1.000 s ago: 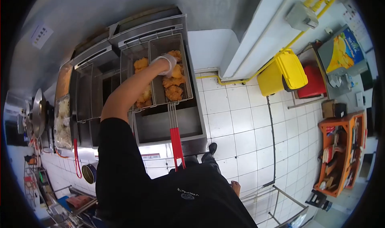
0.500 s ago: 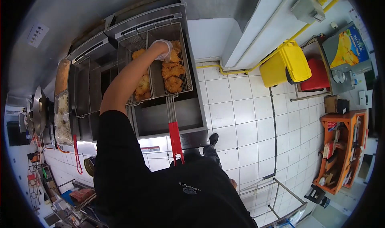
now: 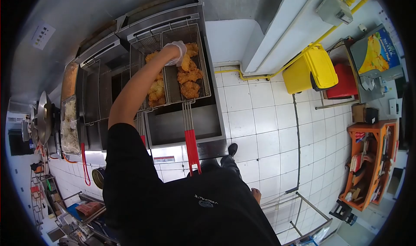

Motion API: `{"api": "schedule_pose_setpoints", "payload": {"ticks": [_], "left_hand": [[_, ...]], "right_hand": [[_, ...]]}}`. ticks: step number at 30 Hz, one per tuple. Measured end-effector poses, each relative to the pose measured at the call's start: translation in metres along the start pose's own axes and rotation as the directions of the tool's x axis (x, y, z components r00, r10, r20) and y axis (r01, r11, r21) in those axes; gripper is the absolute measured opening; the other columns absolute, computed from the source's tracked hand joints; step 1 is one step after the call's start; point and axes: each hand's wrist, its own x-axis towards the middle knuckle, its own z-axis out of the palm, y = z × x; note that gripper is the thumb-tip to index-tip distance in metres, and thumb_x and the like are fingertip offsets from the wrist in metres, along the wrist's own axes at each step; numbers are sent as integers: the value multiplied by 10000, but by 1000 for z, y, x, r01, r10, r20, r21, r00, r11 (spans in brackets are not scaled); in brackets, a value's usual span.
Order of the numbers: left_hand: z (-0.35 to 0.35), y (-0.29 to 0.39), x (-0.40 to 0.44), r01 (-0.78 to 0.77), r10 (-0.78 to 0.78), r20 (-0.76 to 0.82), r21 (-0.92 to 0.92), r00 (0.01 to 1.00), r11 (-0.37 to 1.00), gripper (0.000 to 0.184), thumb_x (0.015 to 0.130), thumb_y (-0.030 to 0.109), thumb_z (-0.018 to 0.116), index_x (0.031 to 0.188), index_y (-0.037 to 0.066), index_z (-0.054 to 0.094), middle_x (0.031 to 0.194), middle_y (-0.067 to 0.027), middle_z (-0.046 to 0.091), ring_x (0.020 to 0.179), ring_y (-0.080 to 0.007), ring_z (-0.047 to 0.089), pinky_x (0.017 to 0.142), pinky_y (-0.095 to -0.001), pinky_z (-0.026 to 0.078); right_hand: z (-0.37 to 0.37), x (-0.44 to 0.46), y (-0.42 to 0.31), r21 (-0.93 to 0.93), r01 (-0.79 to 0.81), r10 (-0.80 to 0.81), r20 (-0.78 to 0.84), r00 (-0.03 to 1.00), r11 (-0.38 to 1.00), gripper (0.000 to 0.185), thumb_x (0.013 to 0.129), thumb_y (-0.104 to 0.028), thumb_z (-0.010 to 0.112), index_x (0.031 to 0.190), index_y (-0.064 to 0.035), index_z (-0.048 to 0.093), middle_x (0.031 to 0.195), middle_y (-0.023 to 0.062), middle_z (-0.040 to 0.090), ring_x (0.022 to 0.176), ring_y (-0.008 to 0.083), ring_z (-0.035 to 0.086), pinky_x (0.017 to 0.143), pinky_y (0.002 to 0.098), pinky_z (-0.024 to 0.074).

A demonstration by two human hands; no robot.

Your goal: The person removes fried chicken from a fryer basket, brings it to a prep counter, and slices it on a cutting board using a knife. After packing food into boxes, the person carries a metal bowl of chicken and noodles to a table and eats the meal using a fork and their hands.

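My left hand (image 3: 176, 53), in a clear plastic glove, reaches down over the right-hand fry basket (image 3: 209, 79). Its fingers are hidden behind the back of the hand, so I cannot see whether they grip a piece. Golden fried chicken (image 3: 190, 76) lies in a row in this basket, close below the hand. More fried chicken (image 3: 156, 90) sits in the left-hand fry basket (image 3: 138, 51), partly behind my forearm. The right basket's red handle (image 3: 191, 146) points toward my body. Low at my side hangs my right hand (image 3: 256, 195), only partly visible, its fingers unclear.
The baskets hang over a steel fryer (image 3: 182, 127). Left of it stands a clear tub (image 3: 69, 124) of pale food. Across the tiled floor (image 3: 247, 101) are a yellow bin (image 3: 299, 75), an orange shelf (image 3: 368, 127) and a metal frame (image 3: 312, 207).
My left hand has shifted slightly left over the right-hand basket. More of my right hand shows beside my body. The whole view has moved a little.
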Motion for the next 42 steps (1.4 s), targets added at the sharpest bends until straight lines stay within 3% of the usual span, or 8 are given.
{"api": "schedule_pose_setpoints", "payload": {"ticks": [13, 16, 20, 22, 32, 38, 40, 42], "left_hand": [[15, 16, -10, -189, 171, -179, -86, 969, 978, 561, 687, 430, 850, 978, -38, 738, 1100, -198, 693, 946, -313, 703, 771, -432, 587], [30, 40, -3, -143, 129, 100, 157, 987, 977, 638, 703, 483, 834, 1058, -34, 716, 1236, -209, 640, 1036, -308, 678, 823, -452, 576], [37, 68, -21, -1, 0, -91, -8, 996, 1000, 943, 752, 617, 739, 1374, -43, 484, 1346, -197, 562, 1147, -331, 612, 963, -439, 526], [21, 71, -38, 109, -92, 86, -221, 992, 969, 1140, 694, 538, 832, 1521, 22, 242, 1489, -162, 425, 1306, -350, 492, 1060, -477, 450], [49, 64, -16, -40, -8, -208, -223, 978, 974, 978, 748, 449, 743, 1456, -70, 312, 1382, -235, 509, 1218, -362, 556, 991, -399, 499], [-4, 39, -41, -66, 97, 181, -172, 979, 983, 911, 710, 373, 768, 1413, -65, 389, 1361, -240, 493, 1209, -352, 556, 997, -394, 495], [4, 25, -38, 60, -99, -234, -168, 967, 984, 926, 703, 345, 783, 1441, -22, 362, 1484, -229, 389, 1235, -341, 541, 982, -374, 500], [4, 16, -25, 23, -55, -273, -118, 961, 993, 958, 701, 340, 788, 1464, -13, 329, 1507, -221, 354, 1240, -343, 536, 991, -375, 495]], "right_hand": [[3, 10, 26, -100, 79, -81, -15, 997, 992, 407, 885, -267, 598, 1087, 78, 673, 860, 165, 702, 770, 220, 652, 709, 351, 509], [5, 14, 26, -88, 49, -49, -6, 999, 995, 411, 886, -266, 594, 1093, 82, 668, 867, 175, 706, 784, 227, 662, 710, 357, 514], [6, -5, -3, -25, 41, -41, -4, 999, 999, 420, 893, -258, 586, 1122, 87, 650, 887, 193, 711, 788, 240, 675, 709, 355, 530], [8, -15, -15, -15, 23, -24, -13, 1000, 1000, 421, 894, -255, 585, 1131, 88, 644, 889, 196, 710, 785, 243, 676, 704, 351, 534], [23, 12, 45, -134, 120, -125, -27, 992, 984, 395, 893, -254, 591, 1088, 81, 668, 928, 208, 715, 821, 250, 682, 748, 351, 531], [22, 2, 37, -35, 6, -6, -21, 1000, 999, 389, 887, -262, 591, 1060, 73, 685, 963, 209, 718, 848, 267, 677, 783, 353, 520], [23, 4, 44, -57, 37, -39, -25, 999, 998, 392, 884, -262, 592, 1062, 76, 682, 943, 201, 717, 830, 262, 671, 769, 353, 517], [24, 11, 52, -98, 96, -99, -23, 995, 990, 395, 882, -261, 592, 1065, 79, 679, 921, 191, 715, 810, 257, 665, 752, 355, 515]]}}
